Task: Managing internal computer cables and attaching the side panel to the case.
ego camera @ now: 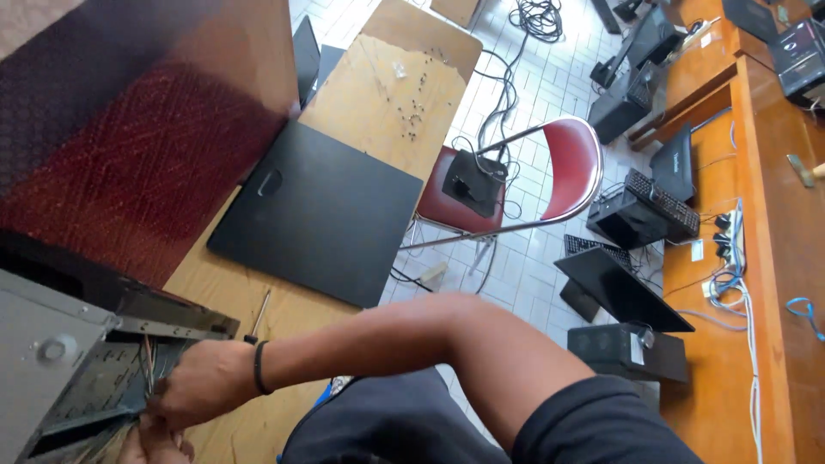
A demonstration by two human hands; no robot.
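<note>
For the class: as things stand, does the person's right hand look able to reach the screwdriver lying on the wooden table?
Probably yes. The right hand is at the open grey metal computer case, among its wires, and the slim black-handled screwdriver lies on the bare wooden table just beyond the wrist, with nothing between them.

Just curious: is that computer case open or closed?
Open. The computer case shows bare wires inside, and its black side panel lies flat on the table.

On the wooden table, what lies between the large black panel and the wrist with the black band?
A screwdriver lies on the table between the black panel and the banded right hand, seen in the head view.
</note>
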